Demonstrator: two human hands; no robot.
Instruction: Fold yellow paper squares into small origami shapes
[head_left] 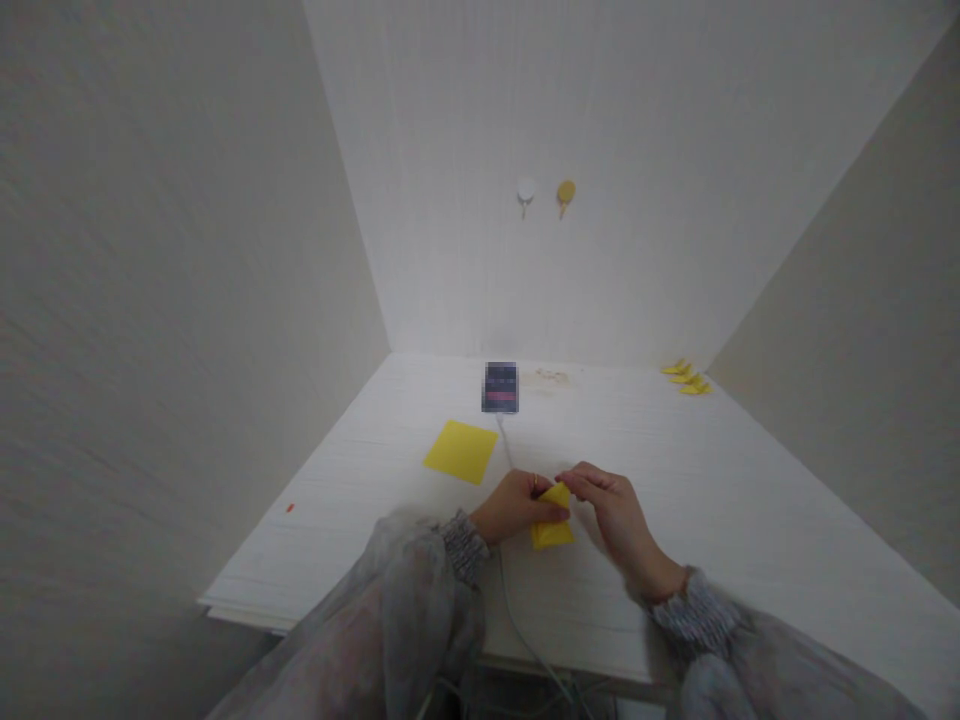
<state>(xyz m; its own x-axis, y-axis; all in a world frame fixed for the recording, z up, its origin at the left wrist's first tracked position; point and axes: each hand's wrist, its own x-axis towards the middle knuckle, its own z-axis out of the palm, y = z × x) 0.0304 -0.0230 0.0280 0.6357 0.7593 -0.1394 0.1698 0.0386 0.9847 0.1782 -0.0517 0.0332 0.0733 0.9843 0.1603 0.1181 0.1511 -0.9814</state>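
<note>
Between my hands is a piece of folded yellow paper (pixel 553 534), held just above the white table near its front. My left hand (pixel 516 505) pinches it from the left, thumb lying across its front. At the paper's upper corner, the thumb and fingertips of my right hand (pixel 607 500) are pressed together on the edge. A flat, square yellow sheet (pixel 460 452) lies on the table to the left, beyond my left hand. Several small folded yellow paper pieces (pixel 685 377) sit in the far right corner.
A dark phone-like device (pixel 500 388), its screen blurred, rests near the back wall. Its pale cable (pixel 506 590) runs under my left wrist to the table's front edge. Two round hooks (pixel 566 192) are on the back wall. A small red scrap (pixel 290 508) lies at the left edge.
</note>
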